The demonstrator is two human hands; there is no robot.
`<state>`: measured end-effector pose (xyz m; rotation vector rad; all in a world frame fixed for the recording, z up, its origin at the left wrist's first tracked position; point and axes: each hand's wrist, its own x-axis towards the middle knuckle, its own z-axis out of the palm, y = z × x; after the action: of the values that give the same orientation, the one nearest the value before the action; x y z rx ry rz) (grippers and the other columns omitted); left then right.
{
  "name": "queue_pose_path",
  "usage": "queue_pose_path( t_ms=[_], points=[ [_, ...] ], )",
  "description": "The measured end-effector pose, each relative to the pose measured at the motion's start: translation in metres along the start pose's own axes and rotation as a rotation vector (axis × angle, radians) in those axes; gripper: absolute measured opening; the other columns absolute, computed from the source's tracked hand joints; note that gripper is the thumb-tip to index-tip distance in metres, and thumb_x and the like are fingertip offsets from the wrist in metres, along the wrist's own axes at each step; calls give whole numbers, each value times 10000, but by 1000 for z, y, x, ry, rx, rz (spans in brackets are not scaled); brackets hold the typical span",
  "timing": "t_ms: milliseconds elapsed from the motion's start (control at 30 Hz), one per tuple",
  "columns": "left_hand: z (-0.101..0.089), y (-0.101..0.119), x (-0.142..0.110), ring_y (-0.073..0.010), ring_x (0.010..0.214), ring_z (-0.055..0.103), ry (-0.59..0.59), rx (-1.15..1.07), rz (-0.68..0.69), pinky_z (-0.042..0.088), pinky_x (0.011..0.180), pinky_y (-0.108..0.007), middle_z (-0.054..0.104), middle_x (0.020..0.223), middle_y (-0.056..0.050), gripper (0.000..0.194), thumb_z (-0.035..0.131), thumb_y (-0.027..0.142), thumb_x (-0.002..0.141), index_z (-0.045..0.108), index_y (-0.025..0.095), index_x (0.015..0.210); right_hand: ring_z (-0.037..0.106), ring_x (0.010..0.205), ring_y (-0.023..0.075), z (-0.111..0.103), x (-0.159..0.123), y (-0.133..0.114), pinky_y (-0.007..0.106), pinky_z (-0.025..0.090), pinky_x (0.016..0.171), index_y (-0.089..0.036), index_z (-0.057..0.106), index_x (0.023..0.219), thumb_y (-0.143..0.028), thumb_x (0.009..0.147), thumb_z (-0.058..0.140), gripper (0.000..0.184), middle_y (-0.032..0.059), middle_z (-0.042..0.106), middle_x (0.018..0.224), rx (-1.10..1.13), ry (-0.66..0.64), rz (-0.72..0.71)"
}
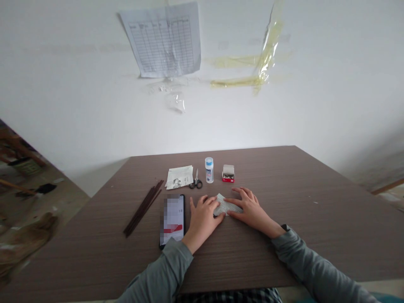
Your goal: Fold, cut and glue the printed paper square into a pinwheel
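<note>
Ahead of your hands, beyond the far edge of the desk, rises a white wall with a ruled paper chart and strips of yellowed tape stuck to it. Off past the desk's edge, well to the left of your left hand, the floor holds clutter too dim to make out. Both hands lie on the desk, open and spread, neither one closed around anything. Your left hand comes in from the near edge, and your right hand comes in from the right, each in a grey sleeve. Between them lies the folded paper, with the fingers of your right hand and those of your left resting on it and touching it from either side. Just left of your left hand sits a phone, its screen blurred, with your left sleeve over its near corner. Farther left lies a bundle of thin dark sticks, at a slant. Ahead of your left hand are printed papers and, just beside them, small scissors. Ahead of the gap between your hands stands a white bottle with a blue cap, upright. Ahead of your right hand sits a small red and white box, its contents too small to tell.
</note>
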<state>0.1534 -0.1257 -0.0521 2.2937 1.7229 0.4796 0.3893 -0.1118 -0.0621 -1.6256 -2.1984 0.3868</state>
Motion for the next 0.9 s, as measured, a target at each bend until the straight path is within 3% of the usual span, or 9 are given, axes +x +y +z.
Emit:
queue_pose_path(
  t_ms=[333, 567, 767, 900],
  points=[
    [-6, -11, 0, -512, 1735, 727, -10, -25, -25, 368, 1530, -975, 911, 1715, -74, 403, 999, 194, 1059, 999, 391, 1411, 605, 1772, 575, -2, -2, -2, 765, 529, 1484, -553, 994, 1484, -474, 1060, 942, 434, 27, 822, 1769, -14, -4, 25],
    [-18, -24, 0, -523, 1860, 610, -47, -34, -54, 254, 1535, -1044, 843, 1813, -117, 338, 961, 202, 1086, 1013, 341, 1390, 597, 1810, 541, -1, -1, -1, 701, 505, 1532, -515, 989, 1522, -480, 1081, 962, 443, 28, 790, 1831, -27, -13, 34],
    [-30, -33, -3, -517, 1922, 529, -94, -36, -79, 212, 1560, -1020, 779, 1893, -115, 321, 942, 188, 1095, 1024, 352, 1358, 467, 1893, 570, 1, 3, 6, 845, 414, 1541, -500, 915, 1672, -558, 1139, 883, 538, 74, 679, 1969, -28, -109, 30],
    [-40, -39, -6, -514, 1945, 497, -117, -14, -102, 205, 1556, -1025, 757, 1921, -79, 330, 909, 159, 1096, 1027, 376, 1314, 419, 1918, 587, 2, 4, 8, 841, 405, 1547, -481, 899, 1704, -578, 1154, 867, 559, 89, 642, 2004, -6, -126, 26]
  ],
)
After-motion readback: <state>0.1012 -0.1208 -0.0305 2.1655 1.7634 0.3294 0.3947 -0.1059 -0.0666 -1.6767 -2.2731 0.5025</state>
